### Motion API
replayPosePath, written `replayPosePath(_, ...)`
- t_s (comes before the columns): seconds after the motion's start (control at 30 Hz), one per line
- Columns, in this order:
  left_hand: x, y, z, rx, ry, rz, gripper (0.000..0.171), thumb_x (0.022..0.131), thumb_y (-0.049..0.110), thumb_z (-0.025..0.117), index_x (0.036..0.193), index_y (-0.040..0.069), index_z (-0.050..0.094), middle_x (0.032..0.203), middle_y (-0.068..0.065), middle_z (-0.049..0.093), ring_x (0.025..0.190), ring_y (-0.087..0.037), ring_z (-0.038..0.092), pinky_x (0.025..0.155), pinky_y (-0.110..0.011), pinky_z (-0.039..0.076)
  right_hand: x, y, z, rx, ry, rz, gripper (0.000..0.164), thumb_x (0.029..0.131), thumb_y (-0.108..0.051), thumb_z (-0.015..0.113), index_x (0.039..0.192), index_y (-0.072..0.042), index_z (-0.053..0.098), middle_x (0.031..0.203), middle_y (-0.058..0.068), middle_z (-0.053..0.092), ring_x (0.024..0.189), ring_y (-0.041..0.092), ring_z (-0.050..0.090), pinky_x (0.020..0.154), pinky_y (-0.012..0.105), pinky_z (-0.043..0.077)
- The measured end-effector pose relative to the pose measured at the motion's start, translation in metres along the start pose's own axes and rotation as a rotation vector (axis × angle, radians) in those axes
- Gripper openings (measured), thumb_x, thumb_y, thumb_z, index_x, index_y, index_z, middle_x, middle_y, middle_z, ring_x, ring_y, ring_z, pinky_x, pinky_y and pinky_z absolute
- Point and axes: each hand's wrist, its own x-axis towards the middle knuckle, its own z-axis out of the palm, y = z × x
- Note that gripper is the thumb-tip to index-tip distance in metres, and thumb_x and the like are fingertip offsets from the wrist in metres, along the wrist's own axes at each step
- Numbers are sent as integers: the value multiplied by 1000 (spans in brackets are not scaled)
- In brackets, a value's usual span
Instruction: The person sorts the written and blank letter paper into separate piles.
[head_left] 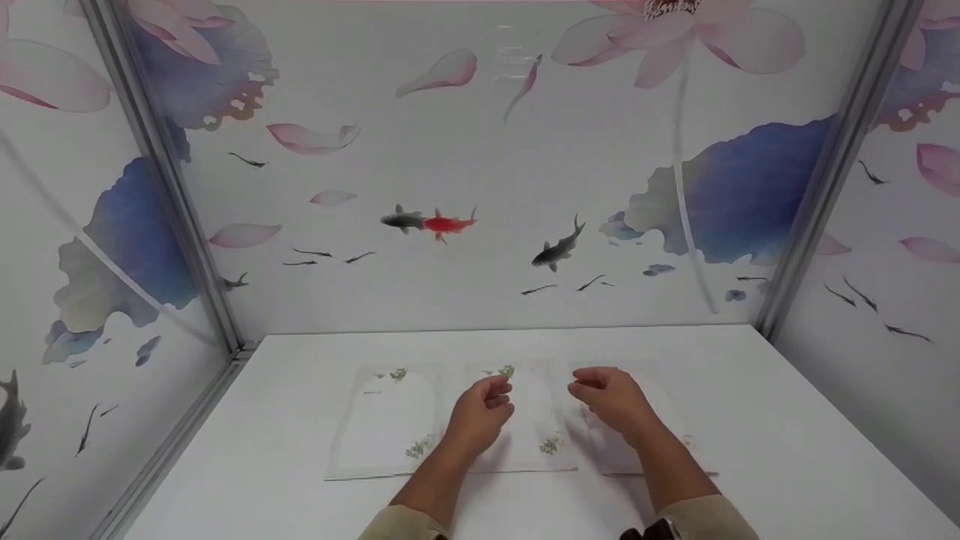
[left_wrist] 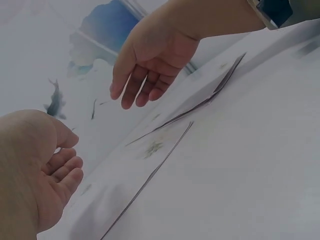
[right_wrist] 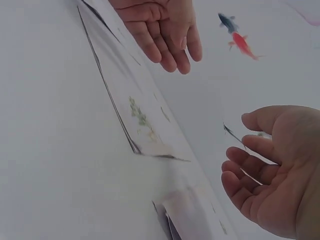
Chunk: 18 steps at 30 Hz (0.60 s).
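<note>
Three flat, pale printed sheets with leafy green sprigs lie side by side. In the head view, the left sheet (head_left: pixel 382 424) shows fully except one corner. My left hand (head_left: pixel 484 416) hovers above the middle sheet (head_left: pixel 529 427), fingers loosely curled and holding nothing. Over the inner side of the right sheet (head_left: pixel 615 454) hangs my right hand (head_left: pixel 615 401), palm inward, fingers bent and empty; its forearm hides part of that sheet. The left wrist view shows the right sheet's near edge (left_wrist: pixel 215 92) bowed slightly upward. Both hands face each other with a gap between them.
The sheets lie on a white table (head_left: pixel 262 420). Behind it stands a white panel (head_left: pixel 480 292) painted with fish, petals and lotus leaves. Similar side panels meet it at metal corner posts (head_left: pixel 169 180). A dark watch (head_left: pixel 652 529) sits on the right wrist.
</note>
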Motion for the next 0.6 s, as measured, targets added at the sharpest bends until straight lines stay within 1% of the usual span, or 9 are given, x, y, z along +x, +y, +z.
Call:
replayPosePath(0.07, 2, -4, -11, 9, 28, -22, 47, 102, 12, 69, 148, 8, 60, 142, -9, 69, 136, -28, 65, 113, -43, 56, 0, -4, 8, -10, -10, -11, 47, 101, -33, 74, 141, -10, 68, 135, 10, 72, 127, 29, 69, 107, 48, 59)
replayPosePath(0.13, 4, -8, -21, 18, 59, -59, 48, 102, 12, 68, 149, 8, 59, 145, -9, 67, 139, -31, 62, 117, -46, 53, 0, -8, 16, -17, -24, -23, 49, 99, -35, 76, 142, -11, 68, 137, 9, 72, 130, 30, 67, 108, 50, 58)
replayPosePath(0.23, 5, -13, -37, 28, 98, -120, 49, 102, 12, 67, 150, 10, 58, 152, -10, 63, 146, -33, 57, 122, -50, 48, 1, -12, 29, -22, -47, -34, 52, 98, -37, 78, 143, -11, 67, 143, 9, 70, 136, 32, 65, 110, 52, 56)
replayPosePath(0.33, 4, -17, -47, 40, 118, -164, 54, 102, 13, 67, 154, 10, 55, 160, -12, 56, 153, -37, 49, 125, -53, 44, 1, -15, 37, -43, -63, -22, 55, 97, -38, 79, 145, -13, 66, 150, 9, 66, 142, 34, 61, 115, 55, 53)
replayPosePath(0.4, 2, -19, -51, 54, 115, -191, 59, 101, 16, 68, 157, 10, 51, 166, -15, 50, 157, -39, 43, 127, -56, 40, 0, -15, 39, -62, -77, -4, 59, 96, -40, 80, 147, -15, 64, 154, 10, 63, 146, 36, 57, 117, 58, 50)
replayPosePath(0.47, 0, -20, -51, 71, 93, -228, 65, 101, 21, 69, 161, 11, 46, 170, -16, 44, 160, -42, 36, 129, -59, 35, -2, -13, 39, -81, -97, 23, 66, 94, -43, 81, 151, -15, 61, 158, 12, 59, 149, 38, 54, 117, 60, 49)
replayPosePath(0.6, -4, -22, -48, 127, 41, -293, 76, 99, 32, 73, 165, 16, 39, 171, -18, 40, 161, -45, 32, 129, -64, 32, -3, -6, 36, -133, -159, 52, 80, 90, -49, 84, 157, -15, 54, 162, 18, 54, 153, 42, 48, 119, 62, 47)
